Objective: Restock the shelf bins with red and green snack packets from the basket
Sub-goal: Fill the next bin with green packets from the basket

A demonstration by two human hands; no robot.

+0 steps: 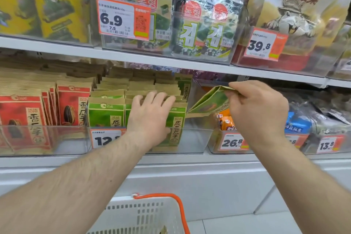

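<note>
A clear shelf bin (195, 138) on the lower shelf holds rows of upright green snack packets (106, 114). My left hand (150, 114) rests on the tops of the front packets, fingers fairly straight, pressing them back. My right hand (258, 110) pinches the top edge of a green packet (210, 102), held tilted above the empty right end of that bin. Red snack packets (72, 104) fill the bin to the left. The white basket (140, 216) with an orange handle sits below, at the bottom edge.
The upper shelf (171, 59) carries seaweed packs and a large nut bag close above the bins. Right of the green bin are bins of orange and blue packets (298, 123). Orange price tags (232, 141) hang on the bin fronts.
</note>
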